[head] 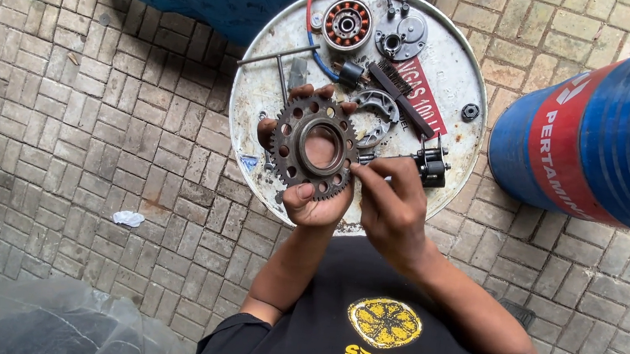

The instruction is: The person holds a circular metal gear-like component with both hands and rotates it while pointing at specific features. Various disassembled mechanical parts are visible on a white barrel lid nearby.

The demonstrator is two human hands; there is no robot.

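While the left hand (pixel 305 199) cradles a rusty toothed sprocket (pixel 313 146) above the near-left edge of the round drum lid (pixel 450 74), its fingers are spread wide behind the disc, tips showing past the far teeth and the thumb pressed on the near rim. The sprocket is gripped, not resting on the lid. Just to its right, the right hand (pixel 394 205) has its fingertips pinched together at the sprocket's right-hand teeth; whether something small sits between them I cannot tell.

A likely slip, in my judgement, is the sprocket sliding off the open palm if the thumb eases, since only the rim is pinned; it would fall on the parts below or past the lid's near edge onto the brick paving (pixel 86 129). The sharp teeth could also nick the pinching fingers.

Room is tight. Left of the sprocket a T-shaped wrench (pixel 280 64) lies by the lid's left edge. Behind the hands lie a brake shoe (pixel 378 109), a wire brush (pixel 400 96) and, toward the far edge, a copper-wound stator (pixel 346 24). A small black part (pixel 431 166) lies right beside the right hand, and a nut (pixel 470 111) lies near the right edge. A blue barrel (pixel 607 145) stands close off the lid's right side, so the freest room is toward the person.
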